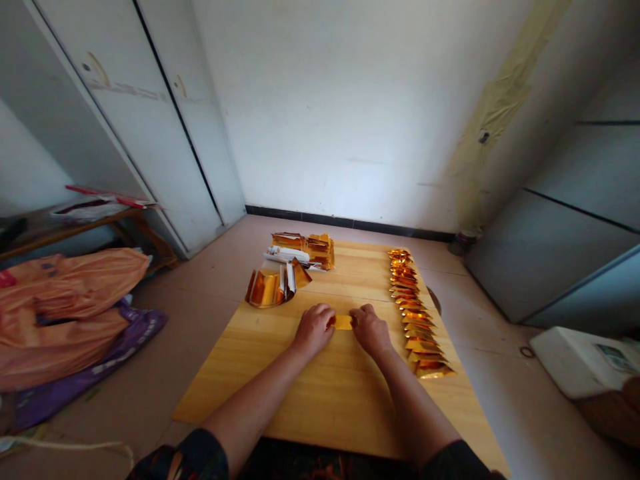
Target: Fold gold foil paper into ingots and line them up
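Observation:
Between my hands, a small piece of gold foil paper [343, 323] lies at the middle of the wooden table. My left hand [315, 329] has its fingers closed on the left end of the piece. The right end is pinched by my right hand [371, 330]. To the right, a long row of folded gold foil pieces [419, 323] overlaps down the table. Left of my hands stands a curved bunch of gold foil sheets [270, 288], and behind it lies a pile of gold and white foil paper [320, 252].
The wooden table [300, 400] reaches out from my body. Orange cloth or bags [75, 300] and a purple bag [100, 367] lie at the left. A low wooden bench [135, 220] stands by the cabinet [165, 120]. At the right is a white box [575, 360].

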{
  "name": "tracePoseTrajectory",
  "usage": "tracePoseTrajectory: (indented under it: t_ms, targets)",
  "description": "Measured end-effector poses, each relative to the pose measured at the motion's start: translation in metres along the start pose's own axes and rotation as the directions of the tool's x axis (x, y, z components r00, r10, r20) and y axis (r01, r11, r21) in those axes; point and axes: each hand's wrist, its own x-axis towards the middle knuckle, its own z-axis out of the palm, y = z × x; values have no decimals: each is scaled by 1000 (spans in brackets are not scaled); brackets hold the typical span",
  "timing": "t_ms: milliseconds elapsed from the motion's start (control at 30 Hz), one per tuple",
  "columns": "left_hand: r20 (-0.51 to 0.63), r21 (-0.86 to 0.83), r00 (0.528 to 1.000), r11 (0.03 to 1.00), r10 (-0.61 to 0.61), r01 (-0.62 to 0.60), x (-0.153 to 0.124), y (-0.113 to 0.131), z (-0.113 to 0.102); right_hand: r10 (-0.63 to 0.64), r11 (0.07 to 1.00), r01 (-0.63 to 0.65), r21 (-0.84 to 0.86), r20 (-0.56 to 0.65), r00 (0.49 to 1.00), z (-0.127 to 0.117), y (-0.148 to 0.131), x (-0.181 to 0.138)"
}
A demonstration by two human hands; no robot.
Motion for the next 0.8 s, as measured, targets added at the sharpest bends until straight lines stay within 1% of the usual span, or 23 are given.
tracePoseTrajectory:
  t_ms: [167,233,300,433,500,667,800]
  targets:
    - [74,-26,996,998,-56,58,8,-4,1,-15,1000,15,0,16,1000,-2,-2,2]
    - [85,-39,994,996,-71,75,9,-6,2,-24,1000,24,3,25,999,-4,-2,1]
    - [72,-64,995,995,-71,75,8,-7,3,-37,999,37,3,17,999,-5,-3,0]
    - [14,-84,999,996,-44,45,4,-5,2,-75,997,74,-18,-53,996,-6,-5,-6]
    - [-19,-35,1000,999,-23,22,0,-1,0,-101,994,98,-38,-91,991,-5,-6,-9]
    - [-75,167,995,984,68,-55,-9,11,-4,-154,988,150,-35,-179,972,-2,-4,-14]
    - [-115,227,986,970,117,-89,-13,15,-6,-174,984,180,6,-241,955,3,-1,-16]
